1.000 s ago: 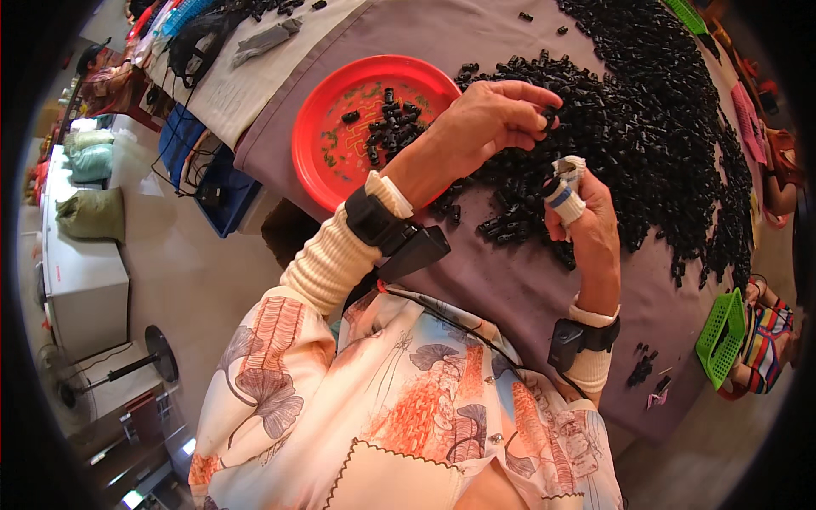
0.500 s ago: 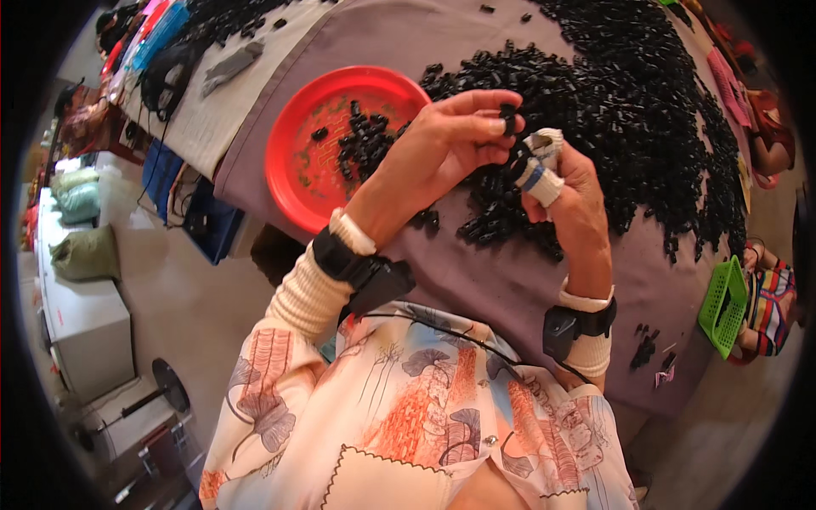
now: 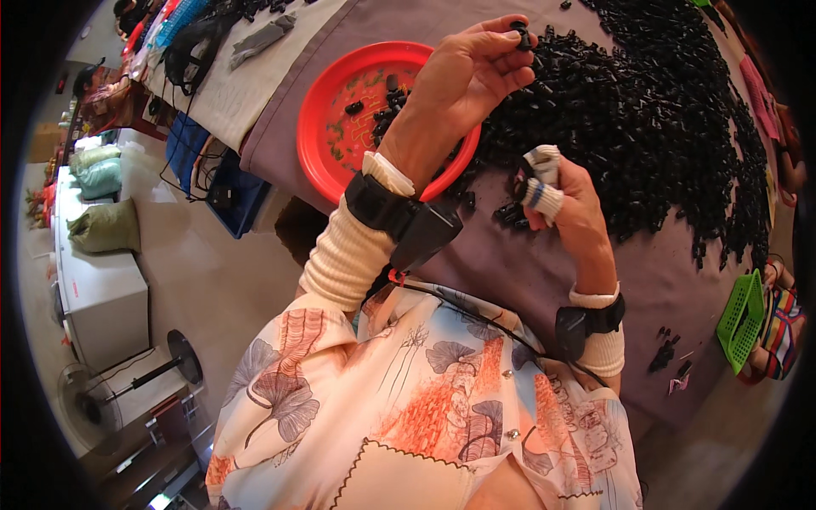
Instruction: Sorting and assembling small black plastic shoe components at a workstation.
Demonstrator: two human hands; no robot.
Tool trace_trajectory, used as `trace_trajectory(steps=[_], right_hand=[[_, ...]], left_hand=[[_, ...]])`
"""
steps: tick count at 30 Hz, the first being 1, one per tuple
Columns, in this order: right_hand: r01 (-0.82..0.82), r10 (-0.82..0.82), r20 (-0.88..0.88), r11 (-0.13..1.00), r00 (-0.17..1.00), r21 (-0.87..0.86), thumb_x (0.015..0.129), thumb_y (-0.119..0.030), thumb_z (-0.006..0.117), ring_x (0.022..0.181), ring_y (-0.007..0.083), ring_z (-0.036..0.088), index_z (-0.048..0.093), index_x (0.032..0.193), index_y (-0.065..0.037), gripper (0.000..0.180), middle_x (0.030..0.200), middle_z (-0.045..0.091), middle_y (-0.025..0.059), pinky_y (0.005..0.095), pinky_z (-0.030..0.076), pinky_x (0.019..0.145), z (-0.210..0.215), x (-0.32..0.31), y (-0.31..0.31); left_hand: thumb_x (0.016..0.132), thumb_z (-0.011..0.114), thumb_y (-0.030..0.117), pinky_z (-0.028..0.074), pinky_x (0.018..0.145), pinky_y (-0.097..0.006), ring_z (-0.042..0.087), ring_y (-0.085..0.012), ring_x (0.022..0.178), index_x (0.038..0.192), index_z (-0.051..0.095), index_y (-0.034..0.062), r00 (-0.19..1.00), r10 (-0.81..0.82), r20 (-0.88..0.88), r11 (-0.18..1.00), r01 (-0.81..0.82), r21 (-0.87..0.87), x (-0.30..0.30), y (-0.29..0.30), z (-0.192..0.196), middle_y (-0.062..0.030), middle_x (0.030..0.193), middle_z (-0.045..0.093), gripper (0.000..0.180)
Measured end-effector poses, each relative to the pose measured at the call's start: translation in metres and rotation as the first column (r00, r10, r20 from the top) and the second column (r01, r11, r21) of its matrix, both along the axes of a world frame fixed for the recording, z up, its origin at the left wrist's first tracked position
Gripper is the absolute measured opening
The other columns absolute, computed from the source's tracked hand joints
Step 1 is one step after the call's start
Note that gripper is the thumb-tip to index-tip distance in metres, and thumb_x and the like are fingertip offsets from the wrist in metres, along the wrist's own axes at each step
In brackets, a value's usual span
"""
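My left hand has risen away from my right hand, so the work seems to rest with the left alone. The cloth-covered worktop carries a broad heap of black parts; beside it sits a red tray, partly blocked by my left forearm. My right hand curls in pale finger wraps; whether it grips anything, I cannot tell. My left hand pinches one small black piece by the heap's left edge.

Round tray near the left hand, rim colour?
Red. The round tray shows best in the head view.
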State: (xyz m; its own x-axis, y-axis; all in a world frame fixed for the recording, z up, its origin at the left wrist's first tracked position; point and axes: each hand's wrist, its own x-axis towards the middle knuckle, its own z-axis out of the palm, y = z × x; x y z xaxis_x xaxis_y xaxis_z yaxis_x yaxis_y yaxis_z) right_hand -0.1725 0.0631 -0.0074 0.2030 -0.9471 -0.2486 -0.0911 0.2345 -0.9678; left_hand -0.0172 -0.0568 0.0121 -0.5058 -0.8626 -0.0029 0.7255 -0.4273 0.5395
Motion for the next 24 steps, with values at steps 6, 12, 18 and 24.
trace_trajectory(steps=[6,12,18,24], right_hand=[[-0.034,0.066,0.251,0.991,0.966,-0.130,0.067,-0.015,0.078,0.067,0.0051,0.049,0.056,0.088,-0.004,0.033,0.074,0.055,-0.0040,0.0207,0.043,0.062,-0.006,0.037,0.026],[0.064,-0.030,0.332,0.994,0.943,-0.092,0.064,-0.019,0.080,0.063,0.0044,0.045,0.051,0.095,-0.006,0.045,0.077,0.053,-0.0024,0.0208,0.041,0.057,-0.007,0.055,0.039],[0.177,-0.180,0.447,0.983,0.876,0.049,0.062,-0.016,0.079,0.057,0.0061,0.052,0.046,0.107,-0.007,0.056,0.080,0.057,0.0010,0.0187,0.040,0.043,0.008,0.066,0.040],[0.112,-0.184,0.502,0.979,0.845,0.170,0.061,-0.009,0.076,0.047,0.0092,0.053,0.045,0.111,-0.008,0.059,0.077,0.060,0.0030,0.0187,0.039,0.038,-0.005,0.065,0.042]], left_hand=[[0.084,0.052,0.003,0.051,0.070,-0.033,0.059,-0.0176,0.075,0.105,0.053,0.0018,0.991,-0.022,-0.129,0.999,0.026,0.031,-0.011,-0.012,0.001,-0.0087,0.088,0.059,0.021],[0.084,0.050,0.001,0.049,0.066,-0.032,0.056,-0.0164,0.070,0.102,0.053,0.0023,0.977,0.012,-0.215,0.999,-0.004,0.040,-0.024,-0.027,0.001,-0.0054,0.081,0.059,0.018],[0.083,0.052,0.002,0.049,0.062,-0.027,0.056,-0.0127,0.068,0.103,0.054,0.0022,0.968,0.236,0.090,0.972,-0.236,-0.009,-0.030,-0.029,-0.004,-0.0030,0.080,0.059,0.020],[0.081,0.056,0.002,0.046,0.056,-0.020,0.055,-0.0085,0.061,0.103,0.056,0.0010,0.829,0.420,0.368,0.907,-0.370,-0.202,-0.032,-0.023,-0.002,-0.0023,0.081,0.060,0.022]])
